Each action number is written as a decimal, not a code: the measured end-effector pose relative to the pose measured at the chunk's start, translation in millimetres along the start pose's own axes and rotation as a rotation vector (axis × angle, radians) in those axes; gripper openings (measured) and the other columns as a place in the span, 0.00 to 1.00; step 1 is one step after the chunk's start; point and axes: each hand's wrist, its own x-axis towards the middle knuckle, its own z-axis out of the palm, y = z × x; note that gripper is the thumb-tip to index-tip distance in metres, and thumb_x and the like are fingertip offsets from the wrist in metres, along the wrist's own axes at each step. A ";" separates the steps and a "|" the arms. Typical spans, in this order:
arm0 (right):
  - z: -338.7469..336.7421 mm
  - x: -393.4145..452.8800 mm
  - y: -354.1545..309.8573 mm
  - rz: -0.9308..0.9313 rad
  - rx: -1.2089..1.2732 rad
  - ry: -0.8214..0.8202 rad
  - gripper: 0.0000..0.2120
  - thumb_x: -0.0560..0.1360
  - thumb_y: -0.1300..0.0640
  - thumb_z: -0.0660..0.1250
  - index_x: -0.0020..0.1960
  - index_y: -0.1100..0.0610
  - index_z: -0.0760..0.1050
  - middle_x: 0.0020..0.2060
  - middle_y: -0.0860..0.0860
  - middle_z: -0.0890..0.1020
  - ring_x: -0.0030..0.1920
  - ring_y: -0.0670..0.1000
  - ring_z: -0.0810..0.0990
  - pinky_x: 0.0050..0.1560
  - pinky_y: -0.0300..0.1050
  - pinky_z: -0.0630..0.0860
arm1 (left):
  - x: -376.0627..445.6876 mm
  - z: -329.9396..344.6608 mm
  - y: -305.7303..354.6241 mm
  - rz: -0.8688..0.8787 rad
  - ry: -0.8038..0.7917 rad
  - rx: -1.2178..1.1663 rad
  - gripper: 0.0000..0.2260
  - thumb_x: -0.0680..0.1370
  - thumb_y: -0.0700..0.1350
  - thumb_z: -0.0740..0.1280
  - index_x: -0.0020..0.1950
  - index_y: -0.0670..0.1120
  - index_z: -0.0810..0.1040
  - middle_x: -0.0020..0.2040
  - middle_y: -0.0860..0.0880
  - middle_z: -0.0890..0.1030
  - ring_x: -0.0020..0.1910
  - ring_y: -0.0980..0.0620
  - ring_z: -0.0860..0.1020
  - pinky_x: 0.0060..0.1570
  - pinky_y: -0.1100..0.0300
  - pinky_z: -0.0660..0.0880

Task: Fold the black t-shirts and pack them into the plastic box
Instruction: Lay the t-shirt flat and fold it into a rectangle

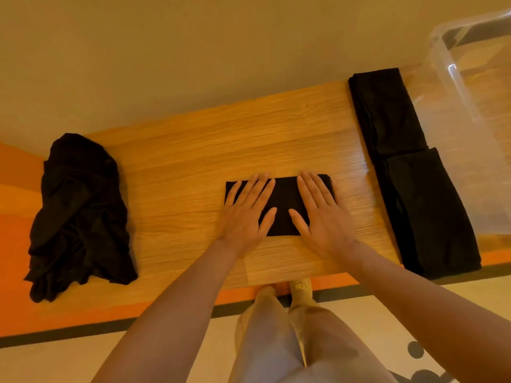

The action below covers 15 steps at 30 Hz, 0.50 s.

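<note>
Both hands flat, left hand (pixel 243 214) and right hand (pixel 322 214) pressing folded t-shirt (pixel 282 201) on tabletop (pixel 193 161), grasping nothing. Risk: careless lift toward plastic box (pixel 470 78) springs folds open.

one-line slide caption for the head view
Both hands press a folded black t-shirt flat on the wooden table, folded shirts beside the plastic box.
</note>
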 end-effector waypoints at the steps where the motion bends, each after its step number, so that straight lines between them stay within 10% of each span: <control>1: 0.1 -0.2 -0.1 0.003 0.008 0.008 0.33 0.81 0.39 0.44 0.78 0.58 0.52 0.78 0.52 0.54 0.78 0.49 0.49 0.76 0.55 0.48 | 0.9 -0.4 -0.3 0.004 -0.007 -0.010 0.26 0.83 0.56 0.49 0.79 0.48 0.54 0.79 0.51 0.53 0.78 0.55 0.48 0.75 0.47 0.49; 15: -22.7 -0.8 8.1 0.361 0.171 0.058 0.28 0.82 0.44 0.45 0.77 0.57 0.56 0.77 0.52 0.58 0.77 0.50 0.52 0.76 0.50 0.40 | 78.2 -25.9 -3.0 0.121 -0.019 -0.177 0.21 0.83 0.51 0.55 0.75 0.47 0.64 0.75 0.48 0.66 0.74 0.51 0.61 0.74 0.52 0.48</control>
